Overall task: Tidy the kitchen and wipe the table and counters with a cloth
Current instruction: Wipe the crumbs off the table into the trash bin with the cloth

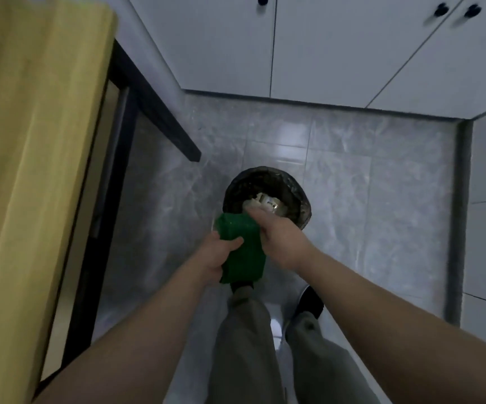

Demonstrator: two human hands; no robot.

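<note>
Nearest the camera, two bare forearms reach forward and down above a pair of grey trousers (244, 330), with one black shoe (310, 301) on the floor beside the right arm. The left hand (214, 259) grips a folded green cloth (243, 252) from its left side, thumb curled over the top face and the fingers hidden beneath. The right hand (284, 242) meets the cloth's far right edge with its fingers bent downward. They are blurred, so whether they pinch the fabric or only brush it cannot be told. The cloth is held in the air, its far end over the near rim of a round waste bin (236, 188) lined with a black bag. Pale crumpled rubbish (265, 201) lies inside the bin, just past the right fingertips. The bin stands on a glossy grey marbled tile floor (367, 199). Along the left runs a table draped in a yellow tablecloth (31, 141), a dark frame showing below its edge. Farthest off stand white cabinet doors (323, 48) with small black knobs (441, 10).
</note>
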